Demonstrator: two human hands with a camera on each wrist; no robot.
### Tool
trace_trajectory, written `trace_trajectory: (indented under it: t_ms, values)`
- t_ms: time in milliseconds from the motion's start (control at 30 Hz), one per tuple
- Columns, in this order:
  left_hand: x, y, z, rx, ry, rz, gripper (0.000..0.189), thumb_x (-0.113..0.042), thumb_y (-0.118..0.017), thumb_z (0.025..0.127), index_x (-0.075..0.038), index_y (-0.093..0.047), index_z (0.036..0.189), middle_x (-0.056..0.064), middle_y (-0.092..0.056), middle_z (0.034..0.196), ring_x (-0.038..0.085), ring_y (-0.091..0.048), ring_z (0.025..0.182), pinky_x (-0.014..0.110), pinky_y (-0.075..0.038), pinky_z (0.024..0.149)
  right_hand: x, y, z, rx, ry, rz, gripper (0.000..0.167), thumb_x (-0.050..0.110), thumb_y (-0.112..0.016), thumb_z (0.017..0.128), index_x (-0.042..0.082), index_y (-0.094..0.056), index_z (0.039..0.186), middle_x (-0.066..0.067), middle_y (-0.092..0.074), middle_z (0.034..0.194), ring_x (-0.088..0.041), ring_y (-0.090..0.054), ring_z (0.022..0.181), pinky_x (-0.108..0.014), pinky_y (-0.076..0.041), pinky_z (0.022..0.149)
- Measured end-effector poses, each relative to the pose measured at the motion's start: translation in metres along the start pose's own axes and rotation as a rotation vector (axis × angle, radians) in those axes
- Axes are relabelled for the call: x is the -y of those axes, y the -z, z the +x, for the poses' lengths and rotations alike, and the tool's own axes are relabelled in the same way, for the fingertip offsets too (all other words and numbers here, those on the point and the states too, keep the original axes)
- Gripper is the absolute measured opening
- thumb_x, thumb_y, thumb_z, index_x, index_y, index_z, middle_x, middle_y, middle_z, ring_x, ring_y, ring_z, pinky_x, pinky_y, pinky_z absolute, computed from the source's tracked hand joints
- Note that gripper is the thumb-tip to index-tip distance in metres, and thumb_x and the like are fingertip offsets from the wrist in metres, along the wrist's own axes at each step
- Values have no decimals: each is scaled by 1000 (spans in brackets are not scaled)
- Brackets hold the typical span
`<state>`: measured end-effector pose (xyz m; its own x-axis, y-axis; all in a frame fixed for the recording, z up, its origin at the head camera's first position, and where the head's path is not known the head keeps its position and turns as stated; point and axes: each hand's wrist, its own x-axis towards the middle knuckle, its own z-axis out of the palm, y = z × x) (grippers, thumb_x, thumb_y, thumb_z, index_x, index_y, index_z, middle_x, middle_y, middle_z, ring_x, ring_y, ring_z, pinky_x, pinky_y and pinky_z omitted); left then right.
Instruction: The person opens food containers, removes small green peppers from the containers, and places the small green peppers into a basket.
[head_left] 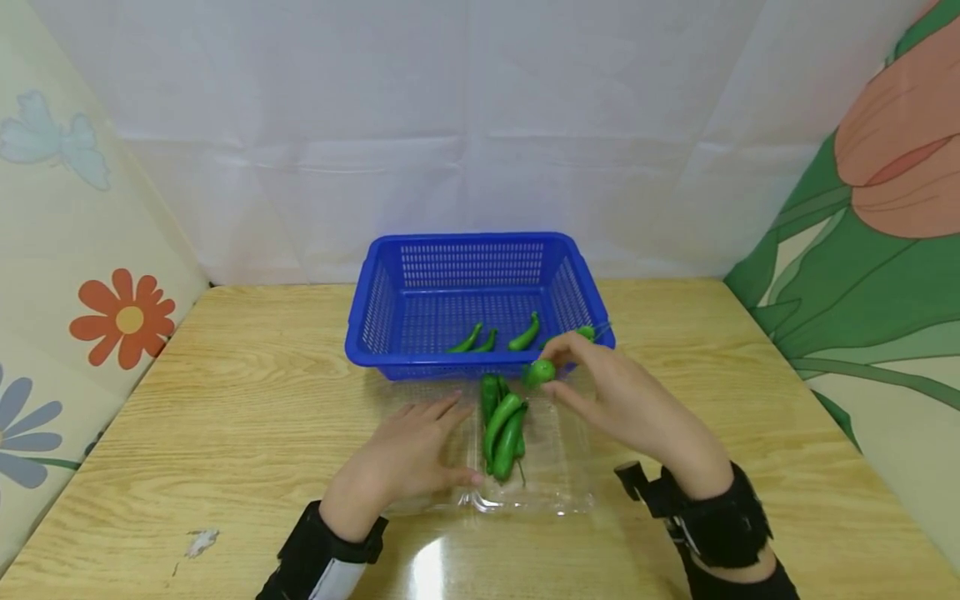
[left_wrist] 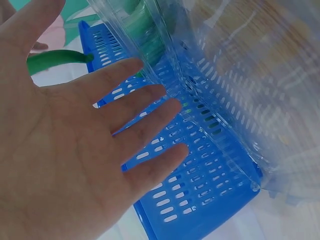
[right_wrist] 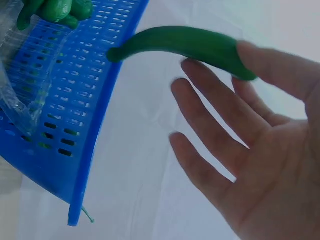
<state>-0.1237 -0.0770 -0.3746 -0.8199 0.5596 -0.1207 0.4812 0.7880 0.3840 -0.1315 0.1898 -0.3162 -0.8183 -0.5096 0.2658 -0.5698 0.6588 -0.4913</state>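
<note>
My right hand [head_left: 611,392] pinches a green chili pepper [right_wrist: 185,42] by one end between thumb and finger, close to the front right rim of the blue basket [head_left: 480,360]. In the right wrist view the pepper's other end overlaps the basket's rim. Before the basket lies a clear plastic container [head_left: 555,475], with several green peppers [head_left: 504,433] piled near its middle. My left hand [head_left: 408,454] is spread over the container's left part, fingers extended and holding nothing, thumb near the pile; its palm [left_wrist: 60,150] fills the left of the left wrist view.
Several more peppers [head_left: 523,332] lie inside the basket, near its front wall. The wooden table [head_left: 255,417] ends at a white cloth backdrop [head_left: 300,167]. Patterned panels stand left and right. A small torn patch [head_left: 201,543] marks the table at front left.
</note>
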Motion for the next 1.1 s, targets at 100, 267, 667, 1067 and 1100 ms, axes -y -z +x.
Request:
trace_trajectory:
  t_ms: [100,267,667,1067,1100]
  values:
    - [-1,0,0,1,6,7,88,-58,-72,82,-11,-43,151,14,-36,156,38,-35,141,57,-25,116,-1,0,1,-59,19,11,26,7,-69,93,8,-57,116,-2,-67,108,-23,-65,102,-42,-56,86]
    - [-2,1,-1,3,15,7,90,-59,-72,82,-10,-42,151,14,-35,157,39,-34,141,56,-25,116,-3,0,0,-147,68,45,28,3,-70,92,8,-55,115,-2,-67,109,-24,-65,105,-46,-55,90]
    - [-3,4,-5,-13,24,30,86,-56,-73,83,-8,-45,149,16,-39,154,40,-37,139,56,-27,116,-14,-5,6,-238,53,-63,29,2,-73,89,4,-60,114,-7,-67,103,-25,-65,100,-45,-56,84]
    - [-5,4,-3,-22,27,47,86,-56,-73,83,-8,-46,148,15,-39,154,38,-38,139,56,-27,115,-34,-11,14,-282,-10,-210,27,5,-77,86,3,-66,111,-11,-70,99,-26,-66,89,-42,-57,73]
    - [-5,3,-3,-21,28,49,86,-56,-73,83,-8,-46,148,15,-39,154,38,-38,139,56,-28,115,-36,-12,14,-284,-18,-217,27,5,-77,86,2,-66,111,-12,-70,100,-27,-66,90,-42,-57,73]
